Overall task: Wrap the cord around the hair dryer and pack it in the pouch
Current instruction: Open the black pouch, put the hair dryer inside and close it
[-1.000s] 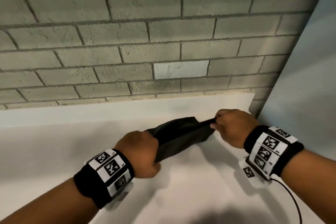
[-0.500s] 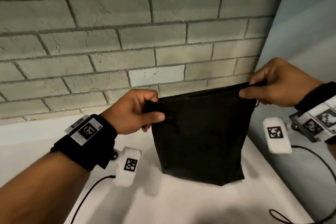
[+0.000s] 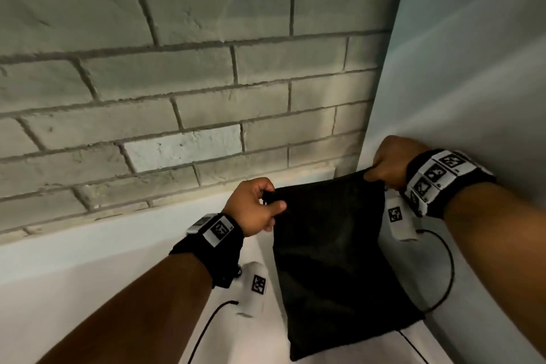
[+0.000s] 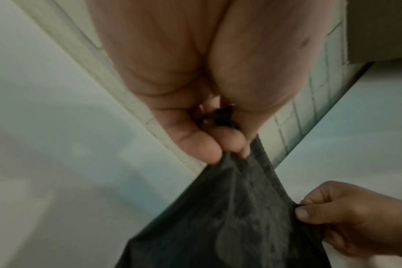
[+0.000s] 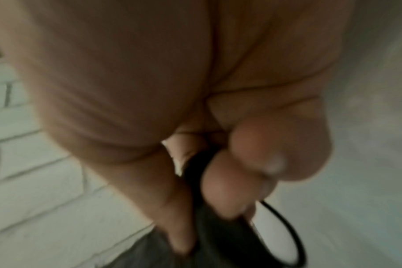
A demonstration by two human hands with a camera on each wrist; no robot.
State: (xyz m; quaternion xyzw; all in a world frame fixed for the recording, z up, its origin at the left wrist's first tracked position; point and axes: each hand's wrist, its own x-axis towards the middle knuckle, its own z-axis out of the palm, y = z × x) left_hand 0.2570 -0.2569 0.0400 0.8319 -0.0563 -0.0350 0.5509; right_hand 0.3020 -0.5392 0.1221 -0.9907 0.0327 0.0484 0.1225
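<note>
Since 0.5 s ago, pouch (image 3: 334, 251) dropped toward lower right of frame. Left hand (image 3: 254, 207) & right hand (image 3: 390, 167) pinch its top corners. Soft, limp fabric, prob light; grip at rim.

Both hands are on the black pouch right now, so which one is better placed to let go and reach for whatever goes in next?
Neither clearly: left hand and right hand each pinch a top corner of the pouch, and no hair dryer is in view.
</note>
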